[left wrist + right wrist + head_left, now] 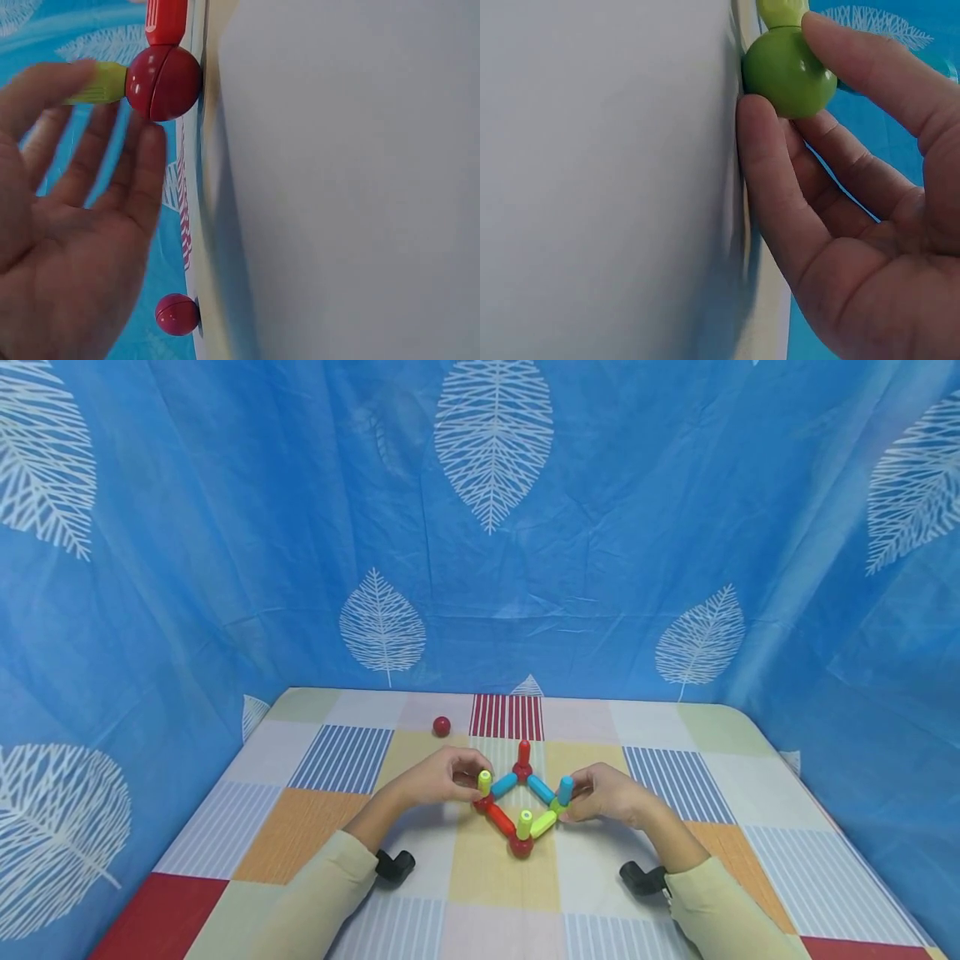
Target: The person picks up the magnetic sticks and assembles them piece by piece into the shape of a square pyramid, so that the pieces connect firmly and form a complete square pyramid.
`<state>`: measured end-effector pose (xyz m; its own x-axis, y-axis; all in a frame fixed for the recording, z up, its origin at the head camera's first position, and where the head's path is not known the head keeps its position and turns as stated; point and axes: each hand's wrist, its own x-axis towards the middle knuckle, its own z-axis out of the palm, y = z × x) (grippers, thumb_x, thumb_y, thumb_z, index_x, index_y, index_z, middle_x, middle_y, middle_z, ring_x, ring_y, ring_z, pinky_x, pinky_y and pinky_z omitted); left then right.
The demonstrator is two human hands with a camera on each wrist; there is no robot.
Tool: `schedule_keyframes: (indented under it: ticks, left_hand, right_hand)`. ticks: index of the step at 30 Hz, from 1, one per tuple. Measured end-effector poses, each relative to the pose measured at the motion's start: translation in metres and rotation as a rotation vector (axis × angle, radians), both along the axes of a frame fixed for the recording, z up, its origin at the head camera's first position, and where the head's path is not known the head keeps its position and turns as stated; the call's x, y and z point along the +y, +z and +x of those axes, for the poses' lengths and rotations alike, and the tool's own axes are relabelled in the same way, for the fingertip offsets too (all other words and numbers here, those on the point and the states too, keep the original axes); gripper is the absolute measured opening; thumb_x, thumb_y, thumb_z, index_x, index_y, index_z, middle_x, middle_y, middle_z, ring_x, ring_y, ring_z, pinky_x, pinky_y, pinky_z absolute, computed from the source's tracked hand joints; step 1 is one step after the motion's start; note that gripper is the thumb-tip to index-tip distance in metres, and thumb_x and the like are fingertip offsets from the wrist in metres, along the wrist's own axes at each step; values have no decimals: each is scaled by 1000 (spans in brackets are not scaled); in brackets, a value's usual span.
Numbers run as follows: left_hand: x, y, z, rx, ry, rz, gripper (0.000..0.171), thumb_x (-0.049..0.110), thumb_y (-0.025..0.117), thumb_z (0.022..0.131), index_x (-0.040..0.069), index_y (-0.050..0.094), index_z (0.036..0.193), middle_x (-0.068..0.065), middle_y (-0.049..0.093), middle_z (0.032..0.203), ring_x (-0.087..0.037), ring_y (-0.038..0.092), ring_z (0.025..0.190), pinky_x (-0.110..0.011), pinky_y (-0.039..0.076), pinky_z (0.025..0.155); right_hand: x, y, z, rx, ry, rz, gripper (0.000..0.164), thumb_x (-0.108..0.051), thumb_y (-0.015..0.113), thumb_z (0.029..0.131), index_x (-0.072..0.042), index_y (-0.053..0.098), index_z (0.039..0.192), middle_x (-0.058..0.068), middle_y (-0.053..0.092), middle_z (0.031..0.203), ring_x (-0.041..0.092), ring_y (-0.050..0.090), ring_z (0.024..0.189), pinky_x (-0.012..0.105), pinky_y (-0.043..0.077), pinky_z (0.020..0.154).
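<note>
A diamond-shaped frame of coloured sticks and balls lies on the table, with blue sticks, a red stick and a yellow-green stick as its sides. A stick stands upright on each corner ball. At the left corner, my left hand pinches the upright yellow-green stick above a red ball. My right hand grips the green ball at the right corner, beneath an upright blue stick. The far corner carries a red upright stick; the near red ball carries a yellow-green one.
A loose red ball sits toward the back of the table, left of the frame. The table has a patchwork cloth. Blue curtains with white leaf prints rise behind and at both sides.
</note>
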<state>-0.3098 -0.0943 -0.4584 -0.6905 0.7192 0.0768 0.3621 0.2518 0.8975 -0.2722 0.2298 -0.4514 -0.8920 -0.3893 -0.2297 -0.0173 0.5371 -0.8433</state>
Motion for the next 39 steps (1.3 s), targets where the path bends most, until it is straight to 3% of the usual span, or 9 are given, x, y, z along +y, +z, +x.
schedule_keyframes:
  ticks: [8,12,14,18,21,24,29,39]
  left_hand:
    - [-3,1,2,54,4,-160,28,-6,68,86,5,71,111,-6,72,106,-17,69,102,-31,60,93]
    - [-1,3,5,82,24,-204,27,-4,72,85,7,72,110,-5,73,104,-13,70,97,-28,60,89]
    - [0,4,7,95,26,-222,25,-3,75,84,7,72,107,-6,72,101,-12,70,92,-27,60,84]
    - [4,6,11,108,40,-268,20,0,80,83,9,72,98,-3,71,94,-11,66,85,-24,57,76]
    - [6,6,13,124,69,-304,19,0,81,83,11,71,95,0,70,91,-11,64,83,-25,55,74]
    - [7,7,15,140,112,-328,20,1,83,82,12,70,93,-1,69,90,-13,63,83,-27,55,75]
    - [7,6,18,139,184,-339,20,6,85,81,13,72,94,0,68,91,-13,64,83,-29,56,77]
    - [9,4,17,114,312,-230,18,3,84,82,9,74,96,-3,70,93,-14,64,80,-26,56,73]
  right_hand:
    - [-1,0,-8,163,-87,85,23,-14,87,78,-2,75,95,6,74,91,16,65,85,30,53,74]
    - [-2,11,-3,163,-136,117,21,-12,85,78,-3,74,94,5,73,86,16,65,79,30,54,70]
    - [-5,18,4,112,-105,119,19,-7,83,77,-2,73,92,6,72,81,16,65,74,31,56,67]
    - [-23,20,22,12,38,108,21,-8,85,77,-1,70,90,5,72,75,15,67,66,31,58,63]
    - [-41,13,33,38,61,107,32,-15,91,74,-2,66,89,2,71,73,12,65,65,29,54,60]
    - [-51,9,37,104,9,118,40,-19,94,72,-3,61,87,1,69,72,12,62,65,28,50,57]
    - [-50,5,26,149,-29,114,36,-13,93,71,-4,62,89,4,69,77,14,64,69,29,54,60]
    - [-39,-2,-8,159,-10,-4,23,-4,86,78,0,70,94,8,71,87,14,66,80,27,55,69]
